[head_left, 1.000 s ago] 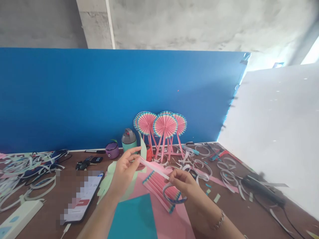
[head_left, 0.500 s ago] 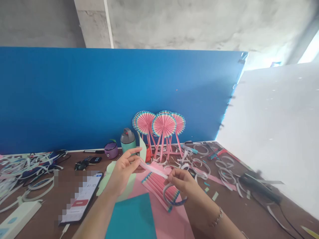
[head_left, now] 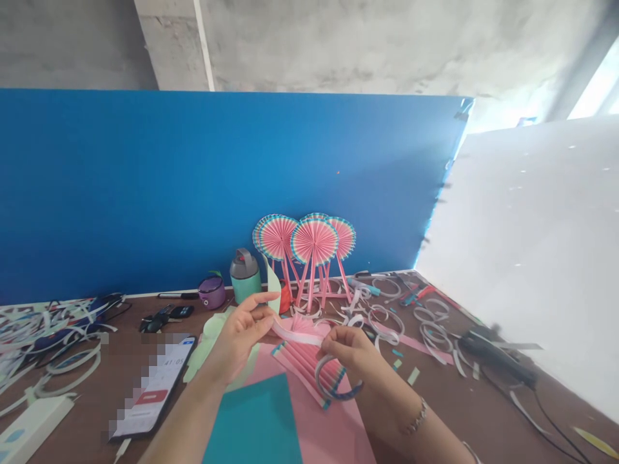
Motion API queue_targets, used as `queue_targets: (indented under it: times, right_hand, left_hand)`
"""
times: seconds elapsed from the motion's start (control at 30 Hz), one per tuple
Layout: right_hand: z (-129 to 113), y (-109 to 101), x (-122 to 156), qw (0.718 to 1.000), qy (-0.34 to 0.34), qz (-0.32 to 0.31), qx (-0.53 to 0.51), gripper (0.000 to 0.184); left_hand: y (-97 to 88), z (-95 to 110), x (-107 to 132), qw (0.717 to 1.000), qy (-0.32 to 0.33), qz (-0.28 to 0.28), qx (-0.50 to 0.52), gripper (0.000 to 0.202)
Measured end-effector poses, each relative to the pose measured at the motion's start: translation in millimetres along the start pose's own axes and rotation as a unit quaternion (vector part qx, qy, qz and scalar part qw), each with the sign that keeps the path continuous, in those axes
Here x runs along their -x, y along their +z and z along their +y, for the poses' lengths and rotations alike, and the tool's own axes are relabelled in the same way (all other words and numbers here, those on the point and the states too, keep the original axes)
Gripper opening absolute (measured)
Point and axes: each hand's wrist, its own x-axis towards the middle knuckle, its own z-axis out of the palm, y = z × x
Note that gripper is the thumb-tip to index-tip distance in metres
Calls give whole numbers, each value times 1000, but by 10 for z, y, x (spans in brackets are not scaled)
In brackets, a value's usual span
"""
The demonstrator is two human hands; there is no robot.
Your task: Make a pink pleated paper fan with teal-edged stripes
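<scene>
My left hand point(head_left: 242, 335) pinches the free end of a white tape strip point(head_left: 296, 335) between thumb and fingers. My right hand point(head_left: 355, 354) holds the tape roll point(head_left: 333, 380), from which that strip runs. Both hands hover over a pleated pink paper point(head_left: 304, 362) with blue edges, lying on a pink sheet point(head_left: 333, 428). A teal sheet point(head_left: 256, 425) lies just in front of my left arm.
Several finished pink paper fans point(head_left: 309, 241) stand against the blue partition point(head_left: 145, 193). A phone point(head_left: 155, 390) lies at the left, with a teal bottle point(head_left: 245, 276) and a purple pot point(head_left: 211, 292) behind. Curled white paper strips point(head_left: 406, 316) litter the brown table; a dark glue gun point(head_left: 498, 357) lies at the right.
The strip between my hands has gone slack and now sags in a curve, with the hands slightly closer together. The view has shifted a little to the right.
</scene>
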Motion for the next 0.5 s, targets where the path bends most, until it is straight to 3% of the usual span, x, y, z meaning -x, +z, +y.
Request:
queue_targets:
  times: [0.3, 0.5]
  right_hand:
    - [52, -28, -6, 999, 20, 8, 27, 28]
    - [39, -21, -3, 999, 34, -22, 4, 31]
  left_hand:
    - [-7, -5, 9, 999, -17, -34, -12, 40]
    - [-66, -26, -48, 994, 35, 52, -93, 38]
